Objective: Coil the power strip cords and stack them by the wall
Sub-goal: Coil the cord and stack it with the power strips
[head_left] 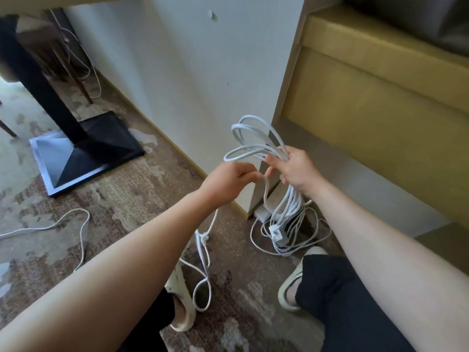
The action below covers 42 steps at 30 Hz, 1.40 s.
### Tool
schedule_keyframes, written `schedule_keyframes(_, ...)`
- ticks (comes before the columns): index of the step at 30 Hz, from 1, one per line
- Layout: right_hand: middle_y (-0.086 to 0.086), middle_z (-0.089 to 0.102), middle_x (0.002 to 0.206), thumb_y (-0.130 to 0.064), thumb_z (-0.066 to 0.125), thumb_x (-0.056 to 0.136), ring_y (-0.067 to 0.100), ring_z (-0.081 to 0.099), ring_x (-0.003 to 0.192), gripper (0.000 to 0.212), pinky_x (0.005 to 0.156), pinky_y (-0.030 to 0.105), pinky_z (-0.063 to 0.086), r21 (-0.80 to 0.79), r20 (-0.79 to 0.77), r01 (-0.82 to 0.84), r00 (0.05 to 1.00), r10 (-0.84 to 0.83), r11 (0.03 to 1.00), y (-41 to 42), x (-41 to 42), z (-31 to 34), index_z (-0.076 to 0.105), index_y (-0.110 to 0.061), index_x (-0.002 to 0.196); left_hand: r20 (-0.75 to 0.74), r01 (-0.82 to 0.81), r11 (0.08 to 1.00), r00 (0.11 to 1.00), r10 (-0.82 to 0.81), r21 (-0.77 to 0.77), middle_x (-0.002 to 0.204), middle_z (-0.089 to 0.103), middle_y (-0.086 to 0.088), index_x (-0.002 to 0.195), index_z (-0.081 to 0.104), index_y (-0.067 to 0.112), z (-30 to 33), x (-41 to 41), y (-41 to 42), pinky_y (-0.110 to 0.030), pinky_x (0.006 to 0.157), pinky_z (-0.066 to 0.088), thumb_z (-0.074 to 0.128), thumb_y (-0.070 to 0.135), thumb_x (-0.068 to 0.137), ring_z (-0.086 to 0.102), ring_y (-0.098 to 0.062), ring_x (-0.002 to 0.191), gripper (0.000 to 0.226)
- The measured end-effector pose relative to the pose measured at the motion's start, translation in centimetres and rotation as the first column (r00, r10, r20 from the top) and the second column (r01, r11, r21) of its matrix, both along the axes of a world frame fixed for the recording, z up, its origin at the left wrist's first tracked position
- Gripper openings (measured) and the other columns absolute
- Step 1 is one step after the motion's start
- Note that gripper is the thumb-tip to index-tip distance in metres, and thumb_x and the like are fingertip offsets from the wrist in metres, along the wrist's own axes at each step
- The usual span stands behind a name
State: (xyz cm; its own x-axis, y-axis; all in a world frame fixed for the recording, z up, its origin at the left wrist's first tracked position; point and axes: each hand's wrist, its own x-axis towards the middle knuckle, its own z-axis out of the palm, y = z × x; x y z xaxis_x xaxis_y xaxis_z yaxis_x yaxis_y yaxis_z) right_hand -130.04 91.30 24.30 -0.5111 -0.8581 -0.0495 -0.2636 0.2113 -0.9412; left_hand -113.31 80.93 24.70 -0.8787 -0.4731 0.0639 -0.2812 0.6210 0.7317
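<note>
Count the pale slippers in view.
2. One cream rubber slipper is beside the loose white cord's loop on the carpet; the other is below the coiled cords by the wall.

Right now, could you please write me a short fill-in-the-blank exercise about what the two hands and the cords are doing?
1. The right hand grips a bundle of ____ cord loops.
2. The left hand pinches a single strand of the ____.
3. A power strip hangs from the bundle just above the ____.
4. The plug dangles below the ____ hand.

Missing words: white; cord; carpet; left
</note>
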Motion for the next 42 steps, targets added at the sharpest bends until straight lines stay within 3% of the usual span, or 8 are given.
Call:
schedule_keyframes(6,-0.001,0.066,0.054,-0.028,0.062,0.097,0.008,0.062,0.049,0.020,0.049,0.017,0.048,-0.010,0.107,-0.018,0.994,0.019,1.000,0.1,-2.4,-1.3,0.059,-0.009,0.092,-0.129,-0.035,0.995,0.991,0.047,0.090,0.070,0.062,0.010,0.070,0.068,0.029,-0.2,-4.9,1.1,-0.027,0.064,0.042,0.058,0.032,0.093,0.054,-0.008,0.064,0.025)
schedule_keyframes(12,-0.004,0.056,0.051,-0.042,0.057,0.097,0.017,0.058,0.043,0.028,0.050,0.032,0.055,-0.009,0.199,-0.025,0.980,0.026,1.000,0.3,-2.9,-4.7,0.054,-0.014,0.092,0.025,-0.141,0.984,0.990,0.139,0.109,0.049,0.053,0.008,0.065,0.066,0.016,-2.2,-6.2,-0.1,-0.014,0.044,0.036,0.069,0.039,0.085,0.043,-0.002,0.042,0.030)
schedule_keyframes(17,-0.009,0.048,0.047,-0.047,0.063,0.092,0.006,0.043,0.039,0.032,0.043,0.026,0.038,0.035,0.172,0.019,0.985,-0.025,0.999,0.2,-3.2,-7.1,0.055,-0.016,0.090,0.198,-0.036,0.977,0.980,-0.007,0.212,0.050,0.059,0.008,0.063,0.068,0.021,-3.5,-3.8,-2.4,-0.014,0.050,0.039,0.070,0.034,0.084,0.049,-0.004,0.045,0.025)
schedule_keyframes(20,-0.016,0.063,0.065,-0.067,0.069,0.072,-0.003,0.056,0.057,0.049,0.062,0.025,0.042,0.112,-0.010,-0.006,1.000,0.007,0.994,0.3,-3.8,-7.9,0.063,-0.023,0.094,0.229,-0.090,0.970,0.973,0.036,0.227,0.048,0.054,0.008,0.065,0.070,0.021,-5.1,-1.5,-4.1,-0.014,0.045,0.037,0.072,0.037,0.083,0.045,-0.005,0.043,0.025)
schedule_keyframes(24,-0.009,0.073,0.100,-0.055,0.082,0.069,0.007,0.067,0.095,0.054,0.085,0.031,0.051,0.254,-0.107,-0.056,0.991,0.085,0.966,0.6,-4.8,-9.3,0.067,-0.024,0.110,0.182,-0.322,0.937,0.938,0.296,0.134,0.041,0.046,0.012,0.055,0.061,0.021,-7.5,1.4,-6.4,-0.013,0.038,0.029,0.077,0.047,0.073,0.038,-0.003,0.038,0.036)
schedule_keyframes(28,-0.016,0.071,0.083,-0.057,0.077,0.068,-0.005,0.064,0.076,0.037,0.070,0.027,0.049,0.331,-0.202,-0.066,0.969,0.139,0.941,0.4,-5.0,-10.4,0.065,-0.031,0.091,0.070,-0.460,0.880,0.888,0.455,0.115,0.045,0.045,0.010,0.060,0.060,0.016,-9.8,2.1,-6.1,-0.025,0.046,0.033,0.074,0.048,0.076,0.037,-0.004,0.043,0.039)
schedule_keyframes(35,-0.004,0.068,0.079,-0.042,0.067,0.087,0.017,0.065,0.073,0.014,0.072,0.042,0.054,0.354,-0.264,-0.078,0.948,0.180,0.932,-0.3,-4.0,-11.5,0.065,-0.028,0.087,0.031,-0.482,0.854,0.873,0.486,0.196,0.046,0.048,0.014,0.062,0.065,0.026,-11.2,1.7,-6.5,-0.026,0.050,0.036,0.072,0.045,0.079,0.041,-0.003,0.046,0.026)
schedule_keyframes(42,-0.007,0.065,0.070,-0.054,0.062,0.083,0.003,0.055,0.056,0.025,0.053,0.024,0.042,0.393,-0.136,-0.251,0.936,0.326,0.885,-1.6,-0.9,-11.7,0.065,-0.030,0.086,0.077,-0.694,0.680,0.711,0.699,0.237,0.047,0.054,0.013,0.067,0.067,0.022,-11.7,1.1,-8.3,-0.026,0.052,0.042,0.074,0.050,0.073,0.047,-0.002,0.045,0.030)
